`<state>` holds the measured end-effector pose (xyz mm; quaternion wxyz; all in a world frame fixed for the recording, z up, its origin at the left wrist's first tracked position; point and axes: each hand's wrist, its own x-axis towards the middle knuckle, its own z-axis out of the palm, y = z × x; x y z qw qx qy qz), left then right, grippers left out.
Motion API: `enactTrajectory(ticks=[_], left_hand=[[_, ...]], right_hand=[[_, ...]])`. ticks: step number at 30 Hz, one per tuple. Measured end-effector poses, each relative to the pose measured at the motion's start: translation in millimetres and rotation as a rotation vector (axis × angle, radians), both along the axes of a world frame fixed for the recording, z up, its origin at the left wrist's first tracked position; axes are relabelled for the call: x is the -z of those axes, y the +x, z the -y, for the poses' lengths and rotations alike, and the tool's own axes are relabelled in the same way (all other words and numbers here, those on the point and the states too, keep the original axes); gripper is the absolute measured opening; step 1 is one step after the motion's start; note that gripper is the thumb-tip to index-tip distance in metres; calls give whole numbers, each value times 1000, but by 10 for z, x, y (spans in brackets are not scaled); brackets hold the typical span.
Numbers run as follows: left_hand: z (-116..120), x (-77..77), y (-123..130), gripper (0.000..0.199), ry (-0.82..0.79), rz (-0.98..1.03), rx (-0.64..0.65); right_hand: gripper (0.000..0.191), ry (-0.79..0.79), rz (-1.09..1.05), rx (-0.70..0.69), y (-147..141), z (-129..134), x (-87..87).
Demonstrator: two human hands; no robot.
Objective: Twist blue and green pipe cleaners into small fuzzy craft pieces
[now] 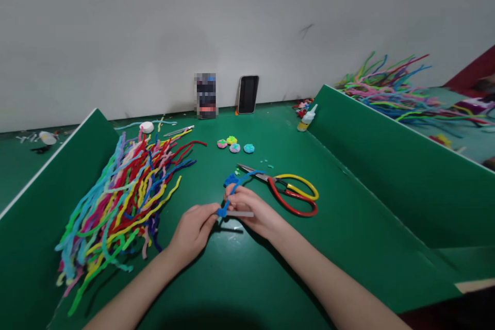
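Observation:
My left hand (195, 227) is closed, thumb and finger pinching the end of a thin flat grey stick (242, 214) where a blue pipe cleaner (243, 179) wraps round it. The fingers of my right hand (255, 211) are closed on the same pipe cleaner, whose free end sticks out to the upper right. The stick points right, in front of my right palm. Just beyond my right fingers lies a curled blue fuzzy piece (231, 180). Scissors (274, 183) with one red and one yellow handle rest to the right, blades pointing left.
A heap of coloured pipe cleaners (127, 196) lies left. Several small fuzzy discs (234, 148) sit farther back, near tweezers (180, 131). A phone (248, 94) leans on the wall. A glue bottle (307, 119) stands by the right green divider (386, 180); another divider (88, 149) borders the left.

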<state>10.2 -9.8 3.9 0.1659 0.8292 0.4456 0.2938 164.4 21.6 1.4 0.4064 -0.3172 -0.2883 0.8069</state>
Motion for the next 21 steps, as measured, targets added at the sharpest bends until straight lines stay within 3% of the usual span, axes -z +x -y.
enactTrajectory(ticks=[12, 21], left_hand=[[3, 7, -5, 28, -123, 69, -99], [-6, 6, -3, 27, -205, 177, -164]], right_hand=[[14, 49, 161, 31, -29, 10, 2], [7, 207, 330, 13, -72, 36, -13]])
